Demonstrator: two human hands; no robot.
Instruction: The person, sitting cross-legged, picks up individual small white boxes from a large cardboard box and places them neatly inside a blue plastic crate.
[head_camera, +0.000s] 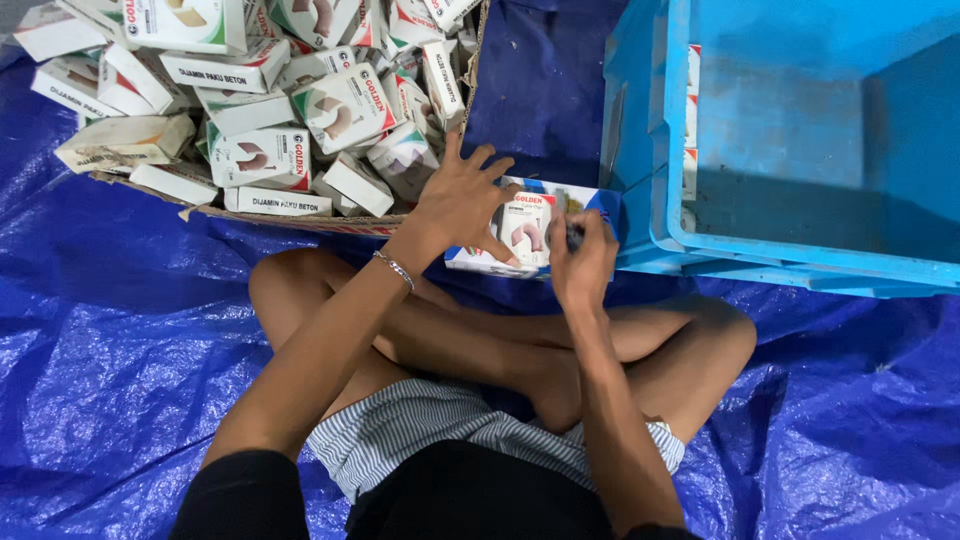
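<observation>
Right hand (580, 262) grips a dark marker (574, 236), fingers closed around it. Left hand (462, 200), fingers spread, pins the small carton (528, 228) on the blue tarp (120, 350), beside the blue crate (660, 215). Carton likely light, crushable: hold by edges.

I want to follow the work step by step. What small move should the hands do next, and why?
Probably finish marking the small box: the left hand presses it flat, and the right hand holds a dark pen on it.
</observation>
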